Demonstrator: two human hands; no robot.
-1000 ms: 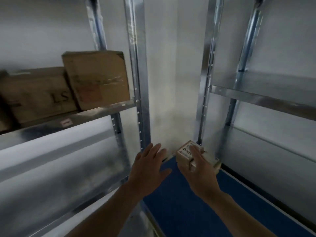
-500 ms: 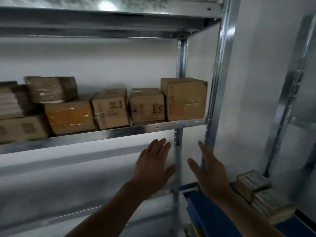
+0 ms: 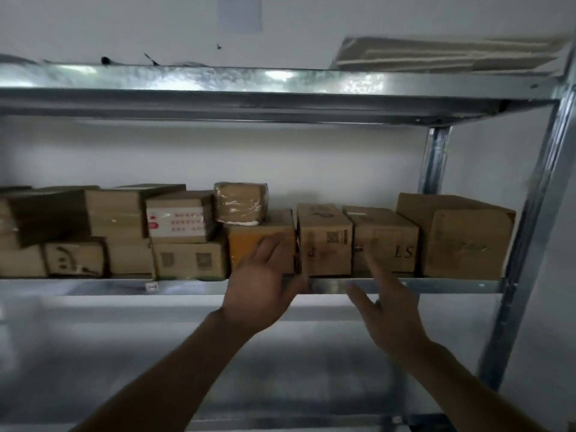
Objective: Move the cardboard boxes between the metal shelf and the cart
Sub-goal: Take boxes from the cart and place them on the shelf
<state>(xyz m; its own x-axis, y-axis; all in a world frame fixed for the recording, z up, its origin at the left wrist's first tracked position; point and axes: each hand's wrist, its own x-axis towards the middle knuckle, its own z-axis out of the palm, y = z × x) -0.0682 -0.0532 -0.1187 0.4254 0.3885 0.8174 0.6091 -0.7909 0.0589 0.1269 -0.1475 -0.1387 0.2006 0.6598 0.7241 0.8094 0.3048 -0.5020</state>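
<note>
Galvanised steel fills the view: the metal shelf (image 3: pixel 187 79) stands against a white wall, and its middle level carries the cardboard boxes. On the right half, four stand side by side in a single row: a big plain box (image 3: pixel 458 241) nearest the right post, a box marked LS (image 3: pixel 386 241), a box with a QR label (image 3: pixel 324 241), and an orange-taped box (image 3: pixel 249 238). One plastic-wrapped parcel (image 3: pixel 241 202) sits on top of that last one. Further left the boxes stack two high, among them one with a red-and-white label (image 3: pixel 179 221) over one with two square codes (image 3: pixel 190 260); blur and the frame edge prevent an exact count there.

Two bare hands are up, apart, fingers straight, neither holding anything. The left hand (image 3: pixel 265 288) reaches in front of the orange-taped box; contact is too blurred to tell. The right hand (image 3: pixel 388 307) is spread below the LS box, at the shelf's front edge.

Flattened cardboard sheets (image 3: pixel 448 54) lie on the top level, far right. One paper sheet (image 3: pixel 240 14) hangs on the wall above.
</note>
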